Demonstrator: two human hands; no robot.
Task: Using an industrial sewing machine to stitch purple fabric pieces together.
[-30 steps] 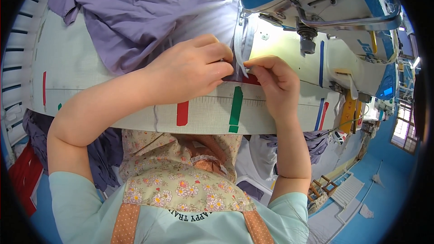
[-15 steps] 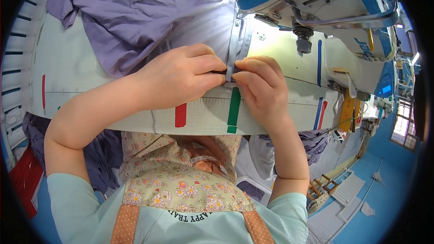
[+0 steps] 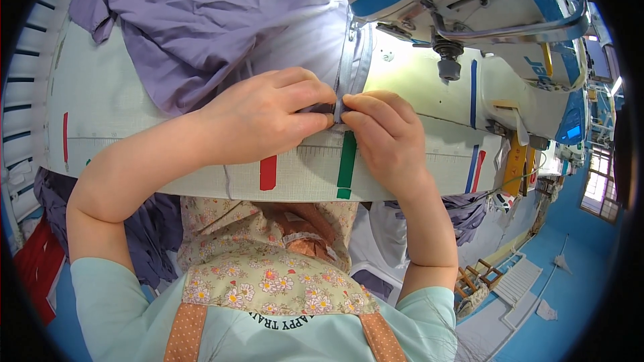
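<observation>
Counter [image 3: 100, 114]: pale gridded surface filling the picture from 9 to 3 o'clock; short red, green and blue marks along its near edge.
Purple fabric [image 3: 201, 20]: large crumpled lilac cloth at 11 to 12 o'clock, spread over the counter, one folded edge running down to the hands.
Left hand [image 3: 258, 121]: at centre, knuckles up, resting on the cloth; fingers [image 3: 315, 104] pressed together, clamped on the folded fabric edge.
Fabric edge [image 3: 339, 108]: narrow pale-lilac strip, upright between the two hands, pinched from both sides.
Right hand [image 3: 389, 137]: just at 3 o'clock of the left hand, fingertips touching it; fingers closed on the same edge.
Sewing machine [image 3: 469, 20]: white with blue stripes, at 1 to 2 o'clock, its head overhanging the counter, well apart from the hands.
</observation>
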